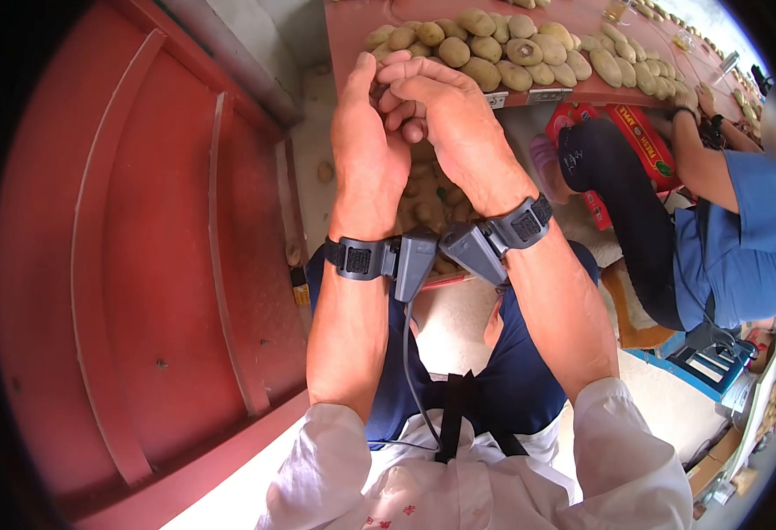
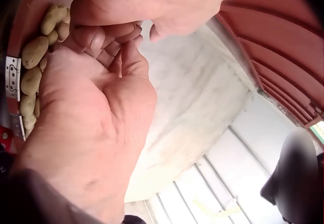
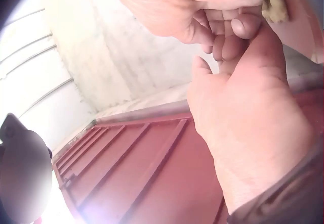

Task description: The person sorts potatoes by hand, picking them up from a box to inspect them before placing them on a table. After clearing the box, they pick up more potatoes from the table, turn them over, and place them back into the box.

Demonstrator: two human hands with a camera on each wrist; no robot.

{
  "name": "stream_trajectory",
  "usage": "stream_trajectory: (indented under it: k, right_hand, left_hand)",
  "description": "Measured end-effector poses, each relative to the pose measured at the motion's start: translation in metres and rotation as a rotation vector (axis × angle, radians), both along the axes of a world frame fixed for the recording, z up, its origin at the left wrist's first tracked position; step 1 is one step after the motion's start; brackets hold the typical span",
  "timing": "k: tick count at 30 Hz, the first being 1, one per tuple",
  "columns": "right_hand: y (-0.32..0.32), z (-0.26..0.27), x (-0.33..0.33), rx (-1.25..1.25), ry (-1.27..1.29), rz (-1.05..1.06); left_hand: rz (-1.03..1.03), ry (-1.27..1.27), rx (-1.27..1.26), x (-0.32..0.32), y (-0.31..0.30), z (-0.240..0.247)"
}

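Observation:
My left hand (image 1: 363,146) and right hand (image 1: 463,119) are raised together in front of me, near the table's edge. In the head view their palms face inward and the loosely bent fingers meet and overlap at the tips. From below, the left wrist view has the left hand (image 2: 147,4) at the top and the right hand (image 2: 96,107) under it. The right wrist view shows bent fingers (image 3: 230,47) between the palms, with no object visible among them. Past the fingertips, potatoes (image 1: 483,75) lie in rows along the red table (image 1: 459,7).
Below my forearms more potatoes (image 1: 422,212) lie in shade between my knees and the table. A red panelled door (image 1: 154,265) stands close on my left. To the right sits another person (image 1: 741,247) in blue, beside a red fruit carton (image 1: 644,146).

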State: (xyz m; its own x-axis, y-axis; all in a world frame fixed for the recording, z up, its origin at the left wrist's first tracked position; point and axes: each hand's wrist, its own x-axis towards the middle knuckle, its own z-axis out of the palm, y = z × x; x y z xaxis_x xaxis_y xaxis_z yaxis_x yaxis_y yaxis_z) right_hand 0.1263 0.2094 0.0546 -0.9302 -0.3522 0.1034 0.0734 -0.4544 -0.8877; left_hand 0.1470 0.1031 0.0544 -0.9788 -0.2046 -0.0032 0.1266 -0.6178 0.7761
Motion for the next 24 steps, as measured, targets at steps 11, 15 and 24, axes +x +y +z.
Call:
stream_trajectory:
  k: [11, 15, 24]
  right_hand:
    - [-0.0064, 0.0016, 0.0026, 0.077, 0.065, -0.035]
    - [-0.0055, 0.0, 0.0015, 0.085, 0.063, -0.025]
    - [-0.0019, 0.0033, 0.0041, 0.103, 0.077, -0.03]
  left_hand:
    - [-0.068, 0.002, 0.011, 0.0017, -0.0082, 0.0016]
    - [-0.076, 0.03, 0.008, 0.0024, -0.0087, 0.001]
    - [-0.056, 0.027, -0.005, 0.0031, -0.0024, 0.0044]
